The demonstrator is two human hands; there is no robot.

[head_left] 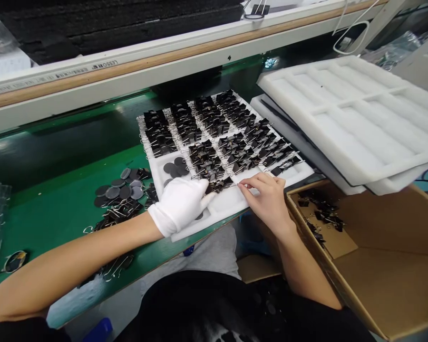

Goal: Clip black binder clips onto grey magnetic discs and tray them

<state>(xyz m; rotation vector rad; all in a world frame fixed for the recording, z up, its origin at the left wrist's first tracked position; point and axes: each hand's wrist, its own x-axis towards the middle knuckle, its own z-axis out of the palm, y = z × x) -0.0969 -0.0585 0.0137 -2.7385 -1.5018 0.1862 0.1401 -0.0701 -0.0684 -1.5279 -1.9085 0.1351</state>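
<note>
A white foam tray (223,205) holds rows of black binder clips (207,159) with wire handles. At its near edge my left hand (178,202), in a white glove, has its fingers and thumb closed about a binder clip (219,184) at the end of a row. From the other side, my bare right hand (267,199) pinches the same clip's wire handle between thumb and fingertips. Dark round discs (176,166) lie in the tray's left compartment, partly covered by the glove.
Left of the tray, loose discs (118,190) and a heap of binder clips (119,213) lie on the green table (64,190). White foam trays (364,111) are stacked at right. Below them stands a cardboard box (388,280) with clips inside. A shelf rail (185,45) crosses behind.
</note>
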